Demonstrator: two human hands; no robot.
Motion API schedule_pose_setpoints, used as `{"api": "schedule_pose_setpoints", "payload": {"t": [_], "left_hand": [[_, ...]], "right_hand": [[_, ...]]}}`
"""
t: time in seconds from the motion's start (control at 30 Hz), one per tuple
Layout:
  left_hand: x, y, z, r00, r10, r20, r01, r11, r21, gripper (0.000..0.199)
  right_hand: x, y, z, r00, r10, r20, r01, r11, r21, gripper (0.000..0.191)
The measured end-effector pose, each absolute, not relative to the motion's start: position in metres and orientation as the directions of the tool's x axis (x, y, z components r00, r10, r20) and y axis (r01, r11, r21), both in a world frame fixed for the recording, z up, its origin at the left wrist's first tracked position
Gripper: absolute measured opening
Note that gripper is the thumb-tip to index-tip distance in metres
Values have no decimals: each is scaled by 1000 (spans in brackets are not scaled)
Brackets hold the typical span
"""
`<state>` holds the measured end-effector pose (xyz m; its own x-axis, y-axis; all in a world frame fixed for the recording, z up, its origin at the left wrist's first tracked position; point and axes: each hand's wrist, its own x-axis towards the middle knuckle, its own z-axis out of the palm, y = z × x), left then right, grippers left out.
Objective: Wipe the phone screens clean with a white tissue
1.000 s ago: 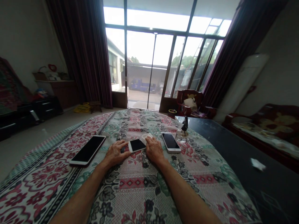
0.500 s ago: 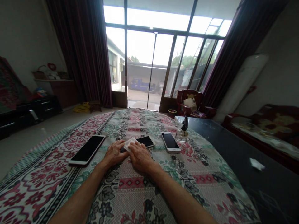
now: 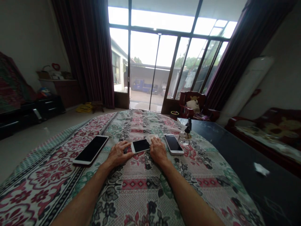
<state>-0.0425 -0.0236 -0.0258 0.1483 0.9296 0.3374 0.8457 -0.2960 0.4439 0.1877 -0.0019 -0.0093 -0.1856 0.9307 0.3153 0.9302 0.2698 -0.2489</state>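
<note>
A small white-framed smartphone (image 3: 140, 146) is laid face up near the middle of a floral-patterned cloth (image 3: 138, 188), with its dark screen showing, and is bracketed by both hands. The left hand (image 3: 118, 154) is held open and palm down, set against the phone's left end. The right hand (image 3: 158, 151) is likewise kept open and flat, set against the phone's right end; no closed grip is seen on either side. A folded white wipe (image 3: 152, 138) is placed just beyond the right hand, though whether it is touched cannot be told. A larger black-screened phone (image 3: 90, 149) is left lying to the left of the hands, and a white-framed phone (image 3: 173, 144) to their right. A small glass figurine (image 3: 185, 138) is stood near the cloth's far right edge, beside a dark tabletop (image 3: 235, 157)
</note>
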Motion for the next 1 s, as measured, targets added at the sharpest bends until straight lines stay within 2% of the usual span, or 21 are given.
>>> {"api": "schedule_pose_setpoints", "payload": {"t": [0.33, 0.47, 0.63, 0.87, 1.0], "left_hand": [[-40, -26, -31, 129, 926, 354, 870, -277, 409, 49], [-40, -28, -30, 162, 914, 373, 877, -307, 370, 45], [-42, -27, -33, 178, 908, 379, 873, -323, 365, 46], [-42, -26, -35, 166, 921, 353, 878, -301, 373, 49], [-41, -28, -32, 166, 925, 343, 885, -293, 362, 50]], "right_hand": [[153, -14, -2, -536, 771, 345, 756, 620, -211, 36], [151, -18, -5, -583, 712, 392, 697, 686, -209, 36], [154, -16, -4, -537, 763, 360, 739, 631, -234, 36], [177, 5, -4, -296, 898, 324, 890, 383, -248, 38], [181, 8, -6, -237, 920, 313, 921, 315, -230, 40]]}}
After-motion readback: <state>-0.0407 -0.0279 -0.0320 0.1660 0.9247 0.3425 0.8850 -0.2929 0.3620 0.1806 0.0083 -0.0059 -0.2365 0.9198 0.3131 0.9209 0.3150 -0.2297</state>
